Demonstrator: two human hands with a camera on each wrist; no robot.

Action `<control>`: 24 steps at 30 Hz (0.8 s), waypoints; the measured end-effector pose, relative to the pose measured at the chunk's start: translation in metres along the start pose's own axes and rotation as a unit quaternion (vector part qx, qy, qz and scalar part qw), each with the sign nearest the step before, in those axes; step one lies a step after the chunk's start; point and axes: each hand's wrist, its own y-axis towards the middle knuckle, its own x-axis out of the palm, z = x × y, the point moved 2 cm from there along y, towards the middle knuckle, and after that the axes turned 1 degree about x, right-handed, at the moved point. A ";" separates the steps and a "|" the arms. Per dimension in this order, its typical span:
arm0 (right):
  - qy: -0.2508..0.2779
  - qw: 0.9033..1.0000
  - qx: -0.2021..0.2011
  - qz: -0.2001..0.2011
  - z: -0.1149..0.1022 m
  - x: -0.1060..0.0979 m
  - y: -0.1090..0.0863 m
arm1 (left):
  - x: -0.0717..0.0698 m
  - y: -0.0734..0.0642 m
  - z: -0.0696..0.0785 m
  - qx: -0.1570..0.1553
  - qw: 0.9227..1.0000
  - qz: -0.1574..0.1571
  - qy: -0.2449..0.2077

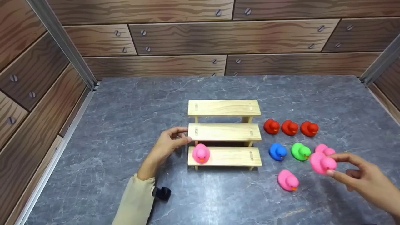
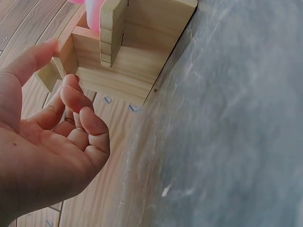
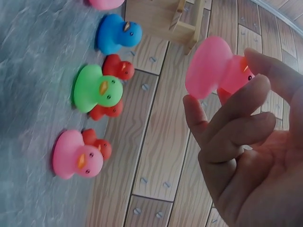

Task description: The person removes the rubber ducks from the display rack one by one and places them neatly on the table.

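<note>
A pink rubber duck [image 1: 322,163] is pinched between the thumb and fingers of my right hand [image 1: 362,178], held up over the right side of the table. In the right wrist view that duck [image 3: 210,71] is well above the tabletop. My left hand [image 1: 167,143] grips the left end of the middle step of a three-step wooden stand [image 1: 223,132] with thumb and index finger; its other fingers curl beside it [image 2: 80,113]. On the stand's lowest step, at the left end, sits another pink duck [image 1: 201,153].
Right of the stand, several red ducks [image 1: 290,127] form a back row. In front of them are a blue duck [image 1: 277,151], a green duck [image 1: 300,151] and a pink duck [image 1: 323,149] partly hidden by the held one. Nearer lies one more pink duck [image 1: 287,180]. Wood-patterned walls [image 1: 200,37] enclose the table.
</note>
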 end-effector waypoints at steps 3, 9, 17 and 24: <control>0.005 1.000 0.000 0.002 0.008 -0.001 -0.002 | 0.001 0.001 0.000 0.001 1.000 -0.002 -0.001; 0.033 0.999 -0.037 0.000 0.024 0.001 -0.005 | 0.002 0.000 0.000 0.000 1.000 0.002 -0.002; 0.013 0.999 -0.005 -0.037 0.034 0.010 -0.003 | 0.002 0.001 0.000 -0.003 1.000 -0.002 -0.008; 0.016 0.999 -0.006 -0.045 0.038 0.015 -0.003 | 0.001 0.000 0.000 -0.004 1.000 -0.003 -0.007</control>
